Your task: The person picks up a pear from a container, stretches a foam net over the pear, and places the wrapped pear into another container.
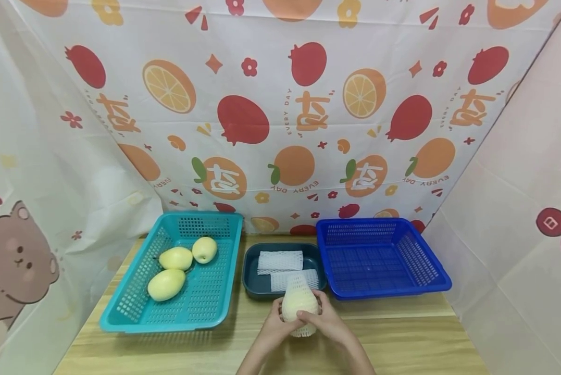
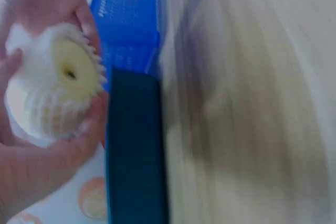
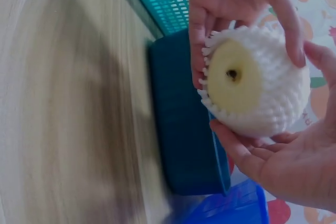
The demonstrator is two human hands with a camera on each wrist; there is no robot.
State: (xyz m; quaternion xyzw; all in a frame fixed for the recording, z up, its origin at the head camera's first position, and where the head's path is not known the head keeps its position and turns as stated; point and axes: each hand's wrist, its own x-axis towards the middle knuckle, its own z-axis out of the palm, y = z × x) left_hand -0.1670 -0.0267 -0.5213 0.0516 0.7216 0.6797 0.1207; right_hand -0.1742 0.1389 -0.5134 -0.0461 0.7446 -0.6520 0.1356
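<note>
Both hands hold a pale yellow pear (image 3: 220,87) in a white foam net sleeve (image 3: 281,95), just in front of the dark teal tray. My left hand (image 1: 275,328) grips its left side, while my right hand (image 1: 328,319) grips the right, thumb across the front. In both wrist views the pear's end with its dark hollow shows bare through the sleeve's opening. The sleeve's narrow end points up toward the tray in the head view. Inside the tray (image 1: 250,284) lie more flat white foam nets (image 1: 280,260).
At left stands a teal basket (image 1: 205,307) holding three yellow pears (image 1: 166,285). A blue basket (image 1: 374,263) stands right of the tray, with nothing seen in it. Printed curtains (image 1: 271,104) enclose the wooden table (image 1: 191,354) at the back and sides.
</note>
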